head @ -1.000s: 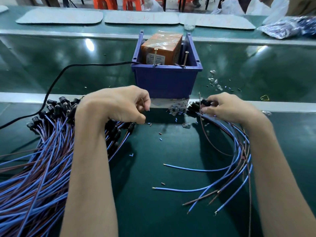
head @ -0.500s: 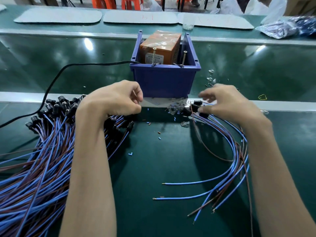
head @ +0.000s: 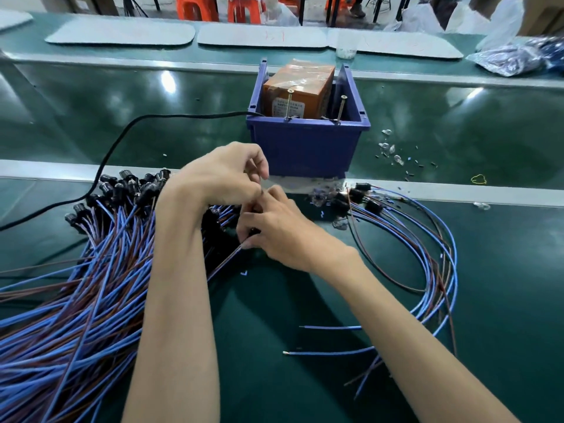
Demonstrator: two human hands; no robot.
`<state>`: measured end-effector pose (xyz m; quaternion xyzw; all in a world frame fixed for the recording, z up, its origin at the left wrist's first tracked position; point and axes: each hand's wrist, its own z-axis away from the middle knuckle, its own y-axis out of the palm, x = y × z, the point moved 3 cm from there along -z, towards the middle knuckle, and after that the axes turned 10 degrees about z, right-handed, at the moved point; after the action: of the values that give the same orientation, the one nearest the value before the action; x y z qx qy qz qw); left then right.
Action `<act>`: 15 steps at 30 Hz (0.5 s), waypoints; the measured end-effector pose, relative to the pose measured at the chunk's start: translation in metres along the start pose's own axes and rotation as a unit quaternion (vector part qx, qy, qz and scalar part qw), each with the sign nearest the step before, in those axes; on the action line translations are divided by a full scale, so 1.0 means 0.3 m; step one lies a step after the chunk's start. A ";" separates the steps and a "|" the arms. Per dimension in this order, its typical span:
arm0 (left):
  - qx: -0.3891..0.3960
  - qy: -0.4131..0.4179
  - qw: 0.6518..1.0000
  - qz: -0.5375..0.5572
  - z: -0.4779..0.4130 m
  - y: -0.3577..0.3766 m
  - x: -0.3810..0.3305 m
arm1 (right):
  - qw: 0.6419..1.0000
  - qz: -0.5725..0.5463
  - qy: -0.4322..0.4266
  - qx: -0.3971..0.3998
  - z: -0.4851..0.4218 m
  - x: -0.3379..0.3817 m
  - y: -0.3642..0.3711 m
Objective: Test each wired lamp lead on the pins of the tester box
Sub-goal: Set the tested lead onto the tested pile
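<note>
Green tabletop [head: 503, 300] is seen stretching across a workshop line, with grey mats [head: 122, 35] laid along the far edge and orange stools [head: 198, 7] glimpsed behind.

At centre back the tester box [head: 305, 148] is found. It is a blue bin with an orange block [head: 297, 83] set inside and two upright pins [head: 288, 103] fixed at its front rim. A black cable [head: 122, 132] is run into it from the left.

And now the hands: both are found close together just in front of the box, and the pins are touched by neither. The right hand [head: 283, 233] is held low over the tabletop. A lamp lead [head: 227, 259] is pinched by its fingers [head: 244, 244], with the wires trailed down to the left. The left hand [head: 219, 175] is held just above, fingers curled tight and thumb set against forefinger. Whether anything is gripped there cannot be told.

To the left, a big heap of leads [head: 91, 270] is spread out, black lamp holders pointed toward the box. To the right, a smaller bunch [head: 427, 254] is laid in a loop, its holders just beside the box's front. Small glass bulbs [head: 390, 148] and a yellow rubber band [head: 478, 179] are seen scattered right of the box.
</note>
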<state>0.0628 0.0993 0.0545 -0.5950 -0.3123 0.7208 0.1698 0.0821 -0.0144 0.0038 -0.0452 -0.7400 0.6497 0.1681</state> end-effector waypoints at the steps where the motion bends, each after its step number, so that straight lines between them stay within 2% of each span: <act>1: -0.004 0.007 1.000 0.004 -0.002 0.001 -0.003 | 0.998 -0.058 -0.006 -0.018 0.012 -0.009 -0.025; 4: -0.002 0.032 0.999 0.033 -0.005 0.010 -0.021 | 0.969 -0.242 0.027 -0.038 0.062 -0.062 -0.110; 7: 0.016 0.056 0.997 0.045 -0.005 0.032 -0.048 | 0.923 -0.366 0.086 -0.078 0.115 -0.141 -0.162; 12: 0.021 0.101 0.991 0.087 0.011 0.058 -0.119 | 0.824 -0.497 0.187 -0.199 0.193 -0.261 -0.203; 15: 0.078 0.139 0.974 0.163 0.043 0.086 -0.196 | 0.753 -0.552 0.244 -0.263 0.209 -0.304 -0.217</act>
<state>0.0675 0.0407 0.0831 -0.7171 -0.1273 0.6714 0.1371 0.1583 -0.1097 0.0437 0.1722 -0.7117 0.1911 0.6536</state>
